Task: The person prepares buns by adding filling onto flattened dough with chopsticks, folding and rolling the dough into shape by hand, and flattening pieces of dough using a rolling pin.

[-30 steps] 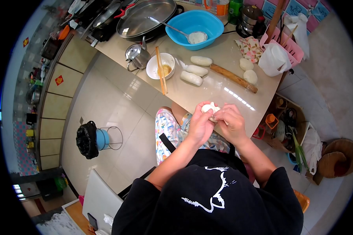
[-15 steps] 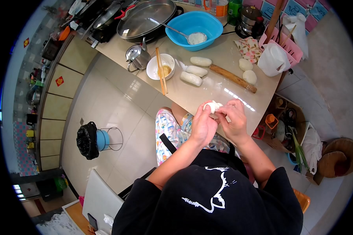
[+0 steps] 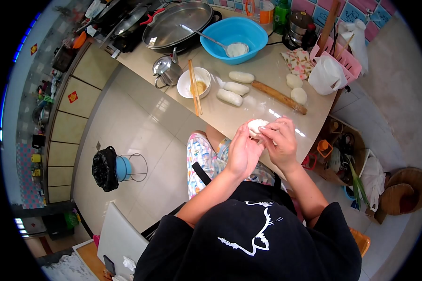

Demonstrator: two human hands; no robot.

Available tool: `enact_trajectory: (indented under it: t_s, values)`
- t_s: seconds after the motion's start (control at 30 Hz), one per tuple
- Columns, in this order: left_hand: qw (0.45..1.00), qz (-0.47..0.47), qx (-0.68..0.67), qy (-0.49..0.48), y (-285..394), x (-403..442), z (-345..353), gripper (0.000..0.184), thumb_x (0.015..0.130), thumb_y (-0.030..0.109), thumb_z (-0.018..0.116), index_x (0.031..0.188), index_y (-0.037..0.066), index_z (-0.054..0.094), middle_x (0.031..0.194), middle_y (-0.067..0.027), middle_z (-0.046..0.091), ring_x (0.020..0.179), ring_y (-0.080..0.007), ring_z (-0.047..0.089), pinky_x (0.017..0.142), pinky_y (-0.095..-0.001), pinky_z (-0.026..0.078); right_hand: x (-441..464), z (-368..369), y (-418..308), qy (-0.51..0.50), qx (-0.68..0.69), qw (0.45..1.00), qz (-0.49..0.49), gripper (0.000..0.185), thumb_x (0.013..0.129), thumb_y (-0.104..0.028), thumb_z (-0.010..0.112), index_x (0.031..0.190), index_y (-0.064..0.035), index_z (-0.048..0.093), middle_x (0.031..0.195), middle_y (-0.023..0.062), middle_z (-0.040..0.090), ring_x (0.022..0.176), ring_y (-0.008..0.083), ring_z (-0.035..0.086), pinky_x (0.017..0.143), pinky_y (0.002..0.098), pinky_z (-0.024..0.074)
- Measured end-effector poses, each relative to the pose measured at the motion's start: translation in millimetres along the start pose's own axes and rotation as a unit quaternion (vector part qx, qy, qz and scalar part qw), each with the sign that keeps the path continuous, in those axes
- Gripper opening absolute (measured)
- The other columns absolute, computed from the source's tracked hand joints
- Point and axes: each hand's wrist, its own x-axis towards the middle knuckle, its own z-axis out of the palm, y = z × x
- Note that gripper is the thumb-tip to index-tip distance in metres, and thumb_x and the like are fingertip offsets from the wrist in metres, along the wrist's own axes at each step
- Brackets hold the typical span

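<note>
Near the table's front edge, my left hand [image 3: 244, 152] cups a small white piece of dough [image 3: 257, 126] from the left. The fingers of my right hand [image 3: 281, 143] pinch the same dough from the right. Beyond my hands lie three white dough rolls, one of them nearest [image 3: 229, 97], beside a wooden rolling pin [image 3: 279, 97]. Two flattened round dough pieces [image 3: 298, 95] rest past the pin's right end. A white bowl [image 3: 206, 75] with yellowish contents has chopsticks [image 3: 195, 89] across it.
A blue basin [image 3: 255, 35] holding a ladle, a lidded pan [image 3: 178, 25] and a metal kettle [image 3: 167, 70] stand farther back. On the right are a pink basket [image 3: 350, 63] and a white plastic bag [image 3: 326, 75]. A black-lined bin [image 3: 104, 168] stands on the floor.
The dough and both hands have shifted slightly up, and the dough now looks rounder with its top more exposed. The camera view has moved slightly.
</note>
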Motion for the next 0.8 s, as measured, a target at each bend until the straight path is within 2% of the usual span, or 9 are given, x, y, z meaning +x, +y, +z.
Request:
enact_trajectory:
  t_s: [0.17,0.23,0.3,0.4,0.6,0.67,0.73,0.77,0.8]
  values:
    - [1.0,0.001,-0.002,0.017,3.1,-5.8,13.1,0.041,0.103,0.033,0.029,0.126,0.003,0.041,0.123,-0.0121,0.049,0.116,-0.0223,0.046,0.102,-0.0401,0.036,1.4,0.1,3.9,0.007,0.01,1.0,-0.017,0.022,0.065,-0.004,0.074,0.086,-0.0058,0.066,0.083,0.0054,0.06,0.083,0.0275,0.054,0.081,0.0423,0.0419]
    - [1.0,0.001,-0.008,0.014,4.3,-5.9,14.5,0.043,0.102,0.036,0.029,0.127,0.003,0.041,0.124,-0.0121,0.048,0.117,-0.0223,0.046,0.103,-0.0397,0.035,1.7,0.5,4.0,0.014,0.048,0.999,0.004,0.023,0.065,-0.006,0.075,0.086,-0.0072,0.067,0.084,0.0044,0.061,0.084,0.0263,0.054,0.084,0.0442,0.0409]
    - [1.0,0.002,-0.015,0.01,6.8,-4.7,13.4,0.046,0.102,0.038,0.028,0.128,0.003,0.04,0.125,-0.0122,0.048,0.118,-0.0222,0.045,0.103,-0.0393,0.035,8.0,-2.2,-0.3,0.012,0.021,1.0,-0.006,0.023,0.065,-0.008,0.075,0.086,-0.008,0.067,0.084,0.0036,0.06,0.084,0.0254,0.054,0.085,0.0453,0.0402]
    - [0.999,-0.005,-0.005,-0.046,10.2,-3.2,8.0,0.05,0.102,0.042,0.026,0.129,0.003,0.04,0.127,-0.012,0.047,0.119,-0.0221,0.044,0.105,-0.0382,0.034,12.7,-2.1,-7.0,0.007,-0.013,1.0,-0.004,0.024,0.064,-0.011,0.076,0.086,-0.0095,0.068,0.083,0.002,0.06,0.084,0.024,0.054,0.086,0.0463,0.039]
    - [0.999,0.032,0.034,0.005,6.4,-10.4,21.7,0.05,0.102,0.042,0.024,0.128,0.003,0.04,0.127,-0.0116,0.047,0.12,-0.0215,0.045,0.106,-0.0376,0.033,12.3,2.7,-5.7,0.011,-0.032,0.999,-0.024,0.022,0.063,-0.014,0.077,0.084,-0.0108,0.07,0.085,0.0012,0.059,0.085,0.0232,0.053,0.088,0.0453,0.0379]
    - [0.998,0.036,0.042,0.008,5.4,-11.6,19.2,0.043,0.102,0.035,0.032,0.13,0.003,0.038,0.127,-0.0116,0.047,0.12,-0.0209,0.045,0.106,-0.037,0.033,11.5,3.5,-7.7,0.014,-0.034,0.999,-0.029,0.023,0.063,-0.013,0.077,0.084,-0.0114,0.07,0.086,0.0014,0.06,0.085,0.0233,0.053,0.088,0.045,0.0378]
    - [0.997,0.038,0.067,0.028,3.5,-11.9,15.1,0.04,0.101,0.029,0.037,0.131,0.002,0.037,0.127,-0.0118,0.047,0.12,-0.021,0.046,0.105,-0.0378,0.034,9.4,4.5,-10.1,-0.008,-0.017,1.0,-0.019,0.026,0.064,-0.013,0.077,0.088,-0.0111,0.071,0.099,0.0052,0.062,0.096,0.0265,0.052,0.092,0.0454,0.0372]
    - [0.994,0.041,0.091,0.048,3.4,-11.5,13.8,0.038,0.1,0.024,0.042,0.131,0.002,0.035,0.127,-0.012,0.047,0.12,-0.0211,0.046,0.105,-0.0387,0.036,10.2,4.2,-13.0,-0.008,-0.016,1.0,-0.019,0.026,0.064,-0.013,0.077,0.088,-0.0111,0.071,0.099,0.0052,0.062,0.096,0.0265,0.052,0.092,0.0454,0.0372]
    - [0.994,0.042,0.091,0.048,4.5,-11.1,13.1,0.038,0.1,0.024,0.042,0.131,0.002,0.035,0.127,-0.012,0.047,0.12,-0.0211,0.046,0.105,-0.0387,0.036,13.2,2.5,-17.7,0.008,0.005,0.999,0.032,0.028,0.063,-0.012,0.077,0.09,-0.011,0.071,0.108,0.0073,0.06,0.103,0.0285,0.05,0.094,0.0456,0.0364]
